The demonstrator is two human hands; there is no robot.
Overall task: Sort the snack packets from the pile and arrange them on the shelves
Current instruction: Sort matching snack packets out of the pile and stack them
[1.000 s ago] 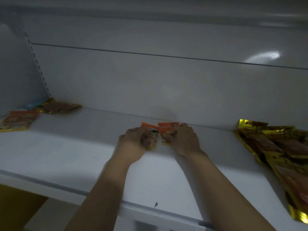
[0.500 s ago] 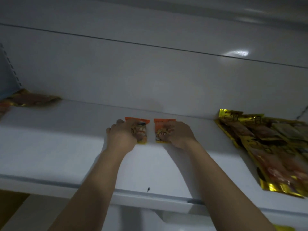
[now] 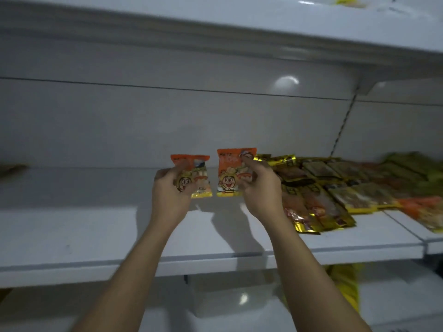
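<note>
Two small orange snack packets with a cartoon face are held upright side by side above the white shelf (image 3: 96, 231). My left hand (image 3: 170, 188) grips the left orange packet (image 3: 197, 174) from its left side. My right hand (image 3: 260, 185) pinches the right orange packet (image 3: 230, 171) from its right side. Both packets are clear of the shelf surface, with their shadows falling on it below. To the right, a pile of gold snack packets (image 3: 318, 188) lies flat on the same shelf.
Orange and green packets (image 3: 424, 209) lie blurred at the far right on the adjoining shelf section. A shelf above (image 3: 215, 27) overhangs closely. A yellow packet (image 3: 345, 283) shows on the lower level. A dark packet edge (image 3: 12, 167) sits far left.
Both hands have lifted the two orange packets off the shelf and stood them upright. The view has swung right, bringing more of the gold pile into sight.
</note>
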